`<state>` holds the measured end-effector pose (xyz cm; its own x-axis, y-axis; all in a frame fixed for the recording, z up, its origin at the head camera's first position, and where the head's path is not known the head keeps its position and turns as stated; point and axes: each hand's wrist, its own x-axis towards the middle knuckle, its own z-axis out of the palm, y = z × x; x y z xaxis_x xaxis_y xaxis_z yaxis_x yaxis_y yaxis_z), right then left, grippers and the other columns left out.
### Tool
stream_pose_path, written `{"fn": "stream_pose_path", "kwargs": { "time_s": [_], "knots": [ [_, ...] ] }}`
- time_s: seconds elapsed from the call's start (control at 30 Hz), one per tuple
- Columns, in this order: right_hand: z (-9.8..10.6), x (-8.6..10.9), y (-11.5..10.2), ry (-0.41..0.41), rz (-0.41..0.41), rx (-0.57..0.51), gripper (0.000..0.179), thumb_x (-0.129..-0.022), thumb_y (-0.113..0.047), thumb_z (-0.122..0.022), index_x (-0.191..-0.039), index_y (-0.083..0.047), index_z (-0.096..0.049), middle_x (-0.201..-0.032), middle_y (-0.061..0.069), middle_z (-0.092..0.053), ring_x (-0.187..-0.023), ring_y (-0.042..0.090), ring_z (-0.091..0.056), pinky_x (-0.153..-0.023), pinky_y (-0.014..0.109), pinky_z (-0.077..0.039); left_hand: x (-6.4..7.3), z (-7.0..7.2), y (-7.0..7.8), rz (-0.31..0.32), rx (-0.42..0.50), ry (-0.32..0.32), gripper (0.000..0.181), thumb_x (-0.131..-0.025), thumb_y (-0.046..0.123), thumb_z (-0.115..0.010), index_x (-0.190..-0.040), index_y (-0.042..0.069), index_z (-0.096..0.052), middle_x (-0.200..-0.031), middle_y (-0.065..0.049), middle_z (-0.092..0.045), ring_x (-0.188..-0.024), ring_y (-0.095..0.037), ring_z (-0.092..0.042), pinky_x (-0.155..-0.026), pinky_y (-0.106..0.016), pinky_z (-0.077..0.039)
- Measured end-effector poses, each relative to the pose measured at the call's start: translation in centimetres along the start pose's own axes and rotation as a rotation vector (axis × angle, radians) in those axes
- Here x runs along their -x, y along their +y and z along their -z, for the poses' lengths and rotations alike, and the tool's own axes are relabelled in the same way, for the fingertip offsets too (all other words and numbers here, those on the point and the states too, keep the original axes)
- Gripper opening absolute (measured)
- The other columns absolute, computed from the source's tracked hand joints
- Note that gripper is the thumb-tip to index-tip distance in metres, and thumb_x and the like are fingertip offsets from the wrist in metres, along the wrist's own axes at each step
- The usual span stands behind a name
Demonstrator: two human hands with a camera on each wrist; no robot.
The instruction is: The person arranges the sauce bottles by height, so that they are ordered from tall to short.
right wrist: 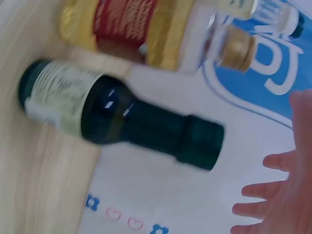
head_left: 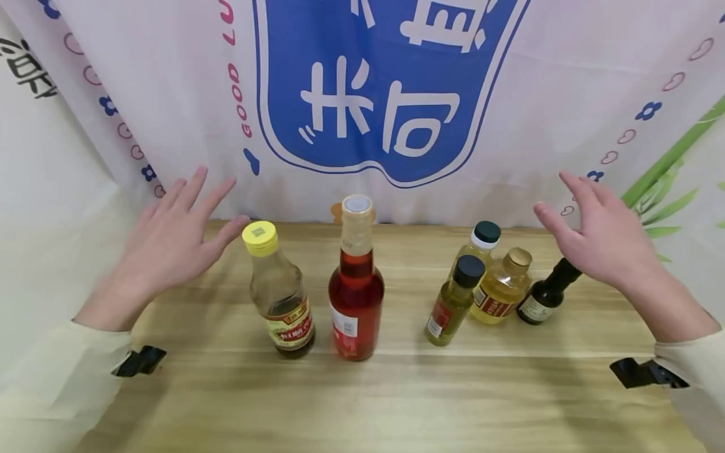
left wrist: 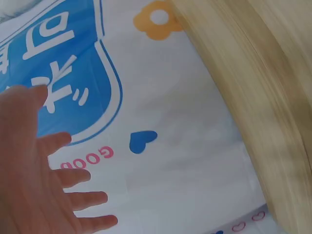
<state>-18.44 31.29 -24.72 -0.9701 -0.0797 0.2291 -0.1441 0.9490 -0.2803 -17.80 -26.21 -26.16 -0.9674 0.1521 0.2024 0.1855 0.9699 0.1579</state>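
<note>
Both hands are raised over the far part of the wooden table (head_left: 362, 402), at opposite sides. The left hand (head_left: 180, 238) has its fingers extended and spread and grips nothing; in the head view its thumb comes near the yellow-capped bottle (head_left: 281, 283), while the left wrist view shows no object at the fingertips. The right hand (head_left: 603, 233) is likewise spread and without a load. It covers the cap end of the dark bottle (head_left: 545, 301) in the head view; the right wrist view shows the fingers apart from that bottle.

Six bottles stand upright, each apparently steady on its own base, since neither hand supports any. Left of centre, the yellow-capped bottle and the taller red bottle (head_left: 357, 308) stand side by side with a gap. To the right is a closer group: the olive-coloured bottle (head_left: 453, 308) nearest, the green-capped bottle (head_left: 481, 245) behind it, the gold-capped bottle (head_left: 501, 289) beside them, and the dark bottle furthest right. Overlap hides whether some of these touch. Several labels face the near side, which presumably keeps them readable to the person. The printed cloth (head_left: 170, 75) hangs beyond the far edge, seemingly as a backdrop.
</note>
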Motion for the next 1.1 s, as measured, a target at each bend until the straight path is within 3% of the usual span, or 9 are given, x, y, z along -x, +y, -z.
{"fn": "stream_pose_path", "kwargs": {
  "time_s": [0.23,0.27,0.33,0.43,0.5,0.53,0.63,0.83,1.1],
  "knots": [
    [0.8,1.7,-3.3,0.188,-0.014,-0.29,0.06,-0.111,-0.047,-0.047,-0.166,-0.027,-0.037,-0.167,0.015,-0.045,-0.151,0.05,-0.04,-0.116,0.073,-0.034,0.3,0.3,1.8,-0.007,0.24,0.169,0.068,-0.109,0.057,-0.045,-0.167,0.023,-0.034,-0.176,-0.014,-0.027,-0.157,-0.05,-0.031,-0.121,-0.075,-0.026],
    [0.8,1.9,-3.9,0.207,-0.012,-0.324,0.057,-0.11,-0.046,-0.049,-0.164,-0.03,-0.039,-0.166,0.011,-0.048,-0.15,0.048,-0.043,-0.117,0.069,-0.036,0.4,0.3,2.1,-0.006,0.291,0.199,0.065,-0.109,0.054,-0.048,-0.165,0.022,-0.038,-0.174,-0.014,-0.033,-0.156,-0.048,-0.035,-0.121,-0.074,-0.03],
    [0.8,2.3,-5.3,0.244,0.015,-0.381,0.053,-0.11,-0.044,-0.053,-0.161,-0.035,-0.044,-0.163,0.007,-0.053,-0.148,0.042,-0.048,-0.122,0.051,-0.042,0.8,0.2,2.6,0.004,0.386,0.259,0.059,-0.109,0.049,-0.053,-0.161,0.02,-0.047,-0.168,-0.012,-0.045,-0.152,-0.044,-0.043,-0.118,-0.068,-0.037],
    [0.5,2.8,-7.5,0.271,0.092,-0.46,0.048,-0.109,-0.038,-0.057,-0.157,-0.036,-0.05,-0.157,0.006,-0.059,-0.144,0.02,-0.056,-0.119,0.022,-0.043,1.5,0.0,3.3,0.018,0.512,0.355,0.049,-0.108,0.041,-0.059,-0.151,0.018,-0.059,-0.153,-0.009,-0.063,-0.138,-0.026,-0.058,-0.109,-0.037,-0.05],
    [0.3,3.0,-8.9,0.278,0.156,-0.508,0.047,-0.109,-0.032,-0.059,-0.156,-0.033,-0.052,-0.154,0.006,-0.062,-0.138,0.006,-0.059,-0.111,0.011,-0.042,1.9,-0.1,3.6,0.021,0.582,0.398,0.042,-0.108,0.037,-0.06,-0.146,0.018,-0.063,-0.147,-0.007,-0.067,-0.129,-0.009,-0.062,-0.1,-0.021,-0.048],
    [0.3,3.2,-9.6,0.273,0.183,-0.533,0.047,-0.109,-0.029,-0.059,-0.155,-0.031,-0.053,-0.153,0.006,-0.063,-0.134,0.0,-0.059,-0.11,0.011,-0.043,2.1,-0.2,3.8,0.023,0.61,0.412,0.04,-0.109,0.036,-0.059,-0.145,0.019,-0.064,-0.144,-0.006,-0.069,-0.124,-0.003,-0.062,-0.096,-0.015,-0.045],
    [0.2,3.6,-11.6,0.25,0.254,-0.6,0.049,-0.108,-0.023,-0.06,-0.156,-0.028,-0.052,-0.152,0.004,-0.064,-0.131,-0.002,-0.06,-0.111,0.013,-0.045,2.6,-0.4,4.4,0.01,0.707,0.428,0.036,-0.11,0.032,-0.056,-0.142,0.018,-0.065,-0.14,-0.001,-0.071,-0.116,0.007,-0.06,-0.096,-0.012,-0.044],
    [-0.6,4.3,-15.0,0.229,0.382,-0.709,0.057,-0.106,-0.01,-0.06,-0.16,-0.019,-0.046,-0.152,0.005,-0.063,-0.139,0.017,-0.06,-0.112,0.018,-0.048,3.8,-1.1,5.9,-0.076,0.917,0.415,0.032,-0.113,0.02,-0.051,-0.141,0.011,-0.063,-0.134,0.008,-0.072,-0.121,-0.009,-0.067,-0.097,-0.015,-0.052],
    [-2.2,4.9,-17.9,0.118,0.415,-0.866,0.064,-0.105,-0.011,-0.063,-0.164,-0.014,-0.039,-0.155,0.007,-0.059,-0.14,0.021,-0.06,-0.109,0.022,-0.054,4.9,-3.1,7.2,-0.222,1.212,0.367,0.033,-0.111,0.007,-0.047,-0.14,0.002,-0.061,-0.132,-0.002,-0.075,-0.122,-0.013,-0.068,-0.099,-0.018,-0.054]
  ]
}}
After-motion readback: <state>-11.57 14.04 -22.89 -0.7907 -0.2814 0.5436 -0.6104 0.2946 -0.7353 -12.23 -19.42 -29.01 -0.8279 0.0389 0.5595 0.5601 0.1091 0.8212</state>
